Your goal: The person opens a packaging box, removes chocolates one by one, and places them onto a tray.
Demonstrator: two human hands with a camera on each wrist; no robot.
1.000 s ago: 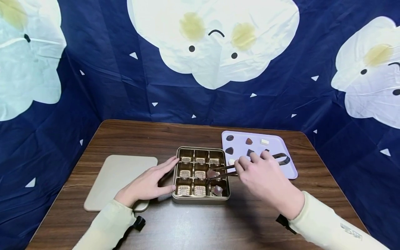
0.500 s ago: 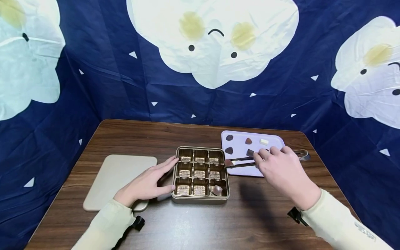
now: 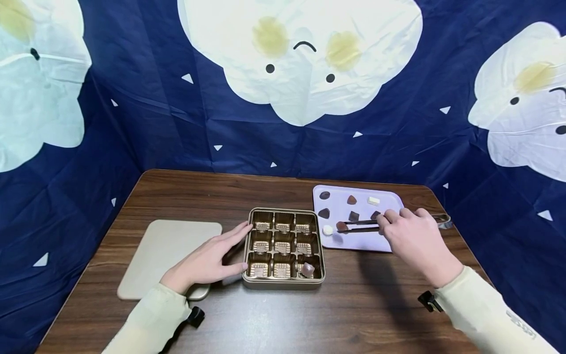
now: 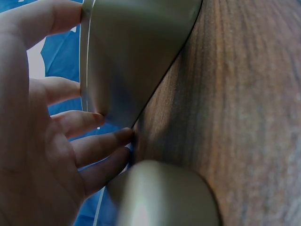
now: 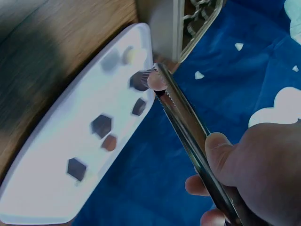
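Observation:
My right hand (image 3: 413, 241) grips a pair of metal tongs (image 3: 360, 222). Between the tong tips is a brown chocolate (image 3: 342, 226), seen over the near part of the lilac tray (image 3: 362, 243); the right wrist view shows the same chocolate (image 5: 156, 81) pinched by the serrated ends. My left hand (image 3: 212, 258) touches the left side of a gold tin (image 3: 283, 284), its fingers extended along the wall in the left wrist view. The tin has a grid of compartments. One purplish chocolate (image 3: 307, 269) lies in the near right compartment.
Several chocolates sit on the tray, among them a white round one (image 3: 327, 229) and a white block (image 3: 373, 200). A flat beige lid-like panel (image 3: 163, 255) lies left of the tin. Blue cloth (image 3: 265, 137) hangs behind the wooden table (image 3: 208, 191).
My right hand has moved right, carrying the brown chocolate in the tongs from the tin's middle right compartment to over the tray. The left hand keeps its place against the tin.

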